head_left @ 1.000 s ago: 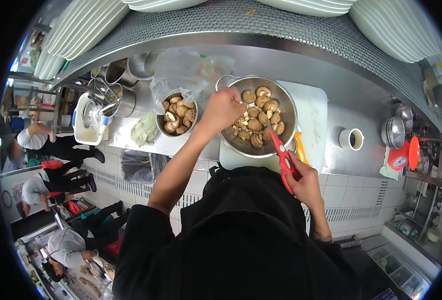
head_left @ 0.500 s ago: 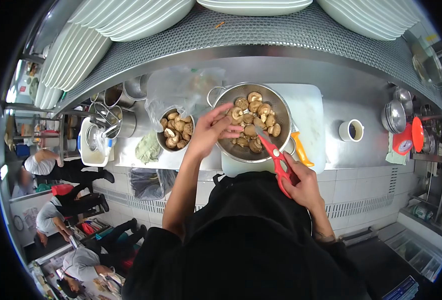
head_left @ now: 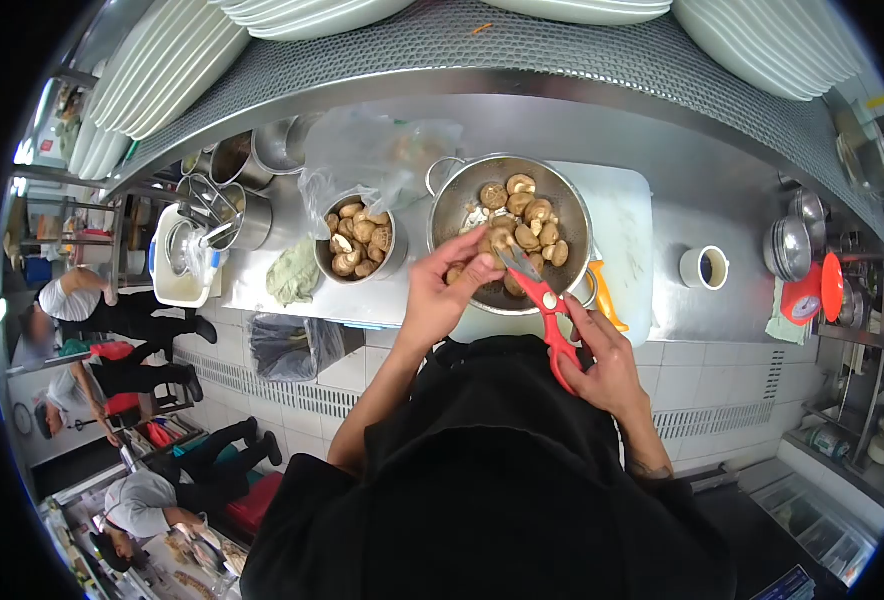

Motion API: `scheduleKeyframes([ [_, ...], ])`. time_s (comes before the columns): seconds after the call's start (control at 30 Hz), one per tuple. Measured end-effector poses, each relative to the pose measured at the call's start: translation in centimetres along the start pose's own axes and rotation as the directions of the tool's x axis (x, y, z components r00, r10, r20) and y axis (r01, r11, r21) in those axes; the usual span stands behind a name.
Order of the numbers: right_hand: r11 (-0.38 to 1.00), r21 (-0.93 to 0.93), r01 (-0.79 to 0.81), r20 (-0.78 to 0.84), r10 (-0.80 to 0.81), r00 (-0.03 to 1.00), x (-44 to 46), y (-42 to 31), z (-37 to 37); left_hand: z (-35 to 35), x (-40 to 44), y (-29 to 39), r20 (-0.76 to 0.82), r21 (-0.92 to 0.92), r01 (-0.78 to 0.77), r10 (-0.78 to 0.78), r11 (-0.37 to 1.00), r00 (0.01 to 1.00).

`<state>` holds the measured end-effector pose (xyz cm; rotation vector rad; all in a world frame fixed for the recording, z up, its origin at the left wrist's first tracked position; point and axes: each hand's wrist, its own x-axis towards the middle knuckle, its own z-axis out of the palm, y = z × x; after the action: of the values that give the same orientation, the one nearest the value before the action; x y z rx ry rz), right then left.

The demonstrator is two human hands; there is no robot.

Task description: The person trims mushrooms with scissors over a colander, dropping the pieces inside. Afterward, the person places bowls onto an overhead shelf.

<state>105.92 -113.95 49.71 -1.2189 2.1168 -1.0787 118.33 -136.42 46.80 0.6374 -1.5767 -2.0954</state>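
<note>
Over the near left part of a metal colander (head_left: 440,205), my left hand (head_left: 444,290) pinches a brown mushroom (head_left: 500,240). Red-handled kitchen scissors (head_left: 549,312) are gripped in my right hand (head_left: 602,362), their blades reaching to the mushroom at my left fingertips. Whether the blades are apart there is hard to make out. More mushrooms (head_left: 538,211) and pale cut bits lie in the colander, which stands partly on a white cutting board (head_left: 622,230). To the left, a smaller metal pot (head_left: 395,262) is filled with whole mushrooms (head_left: 364,231).
A yellow-handled tool (head_left: 605,297) lies beside the colander. Left are a green cloth (head_left: 292,272), a clear plastic bag (head_left: 372,150) and metal pots (head_left: 252,220). A cup of dark liquid (head_left: 704,267) and a red scale (head_left: 802,298) stand right. Plates line the shelf (head_left: 462,55) above; other people work far left.
My left hand has gone from open fingers over the colander to a pinch on a mushroom, lower and nearer the scissors. The view has shifted slightly.
</note>
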Motion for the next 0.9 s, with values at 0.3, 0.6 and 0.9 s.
scheduleKeyframes([
  [0.3, 0.994, -0.100, 0.047, 0.092, -0.038, 0.995, -0.1, 0.1, 0.0, -0.8, -0.6, -0.4, 0.000, 0.183, 0.090, -0.091, 0.979, 0.996],
  [0.6, 0.998, 0.059, -0.021, 0.105, 0.015, 0.994, -0.1, 1.1, 0.4, -1.7, -0.4, -0.3, -0.052, -0.024, 0.200, -0.201, 0.979, 0.978],
  [0.9, 0.975, 0.062, -0.215, -0.044, 0.218, 0.975, -1.5, 2.9, 0.2, -17.0, -1.6, 3.0, -0.476, 0.773, 0.225, 0.307, 0.594, 0.824],
])
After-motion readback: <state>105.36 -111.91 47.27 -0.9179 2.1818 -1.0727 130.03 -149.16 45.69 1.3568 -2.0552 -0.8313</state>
